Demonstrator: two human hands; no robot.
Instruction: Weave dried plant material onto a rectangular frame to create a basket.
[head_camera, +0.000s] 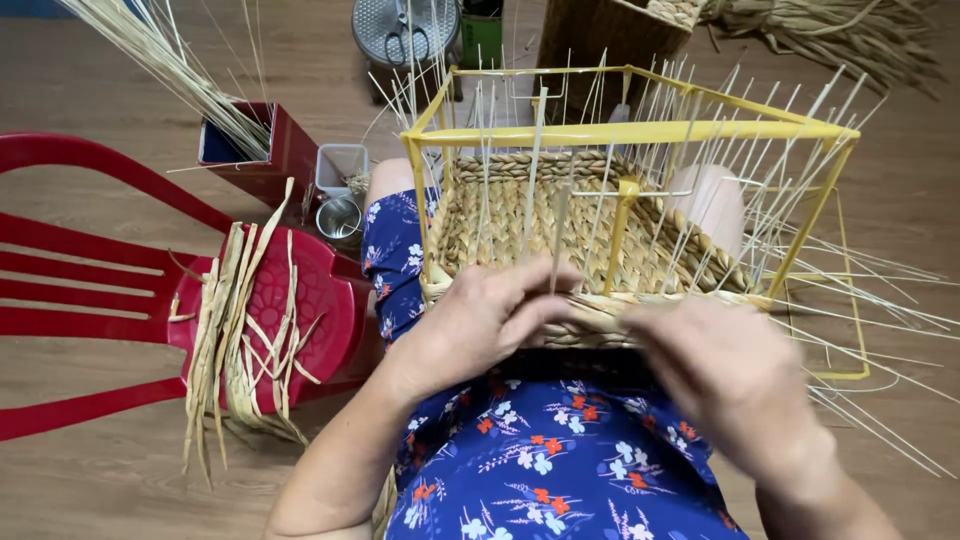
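A half-woven straw basket (520, 215) sits on my lap inside a yellow metal frame (630, 133), with several thin pale upright stakes (535, 160) rising from its braided base. My left hand (480, 320) rests on the basket's near rim, fingers curled around the woven strand at a stake. My right hand (730, 375) is blurred just right of it, at the near rim, fingers bent; what it holds I cannot tell. I wear a blue flowered dress (540, 460).
A red plastic chair (300, 300) stands at my left with flat dried straw strips (240, 340) draped over its seat. A red box (260, 150) holds long reeds; a small clear cup (340, 170) and metal tin (340, 218) stand near it. Wooden floor all around.
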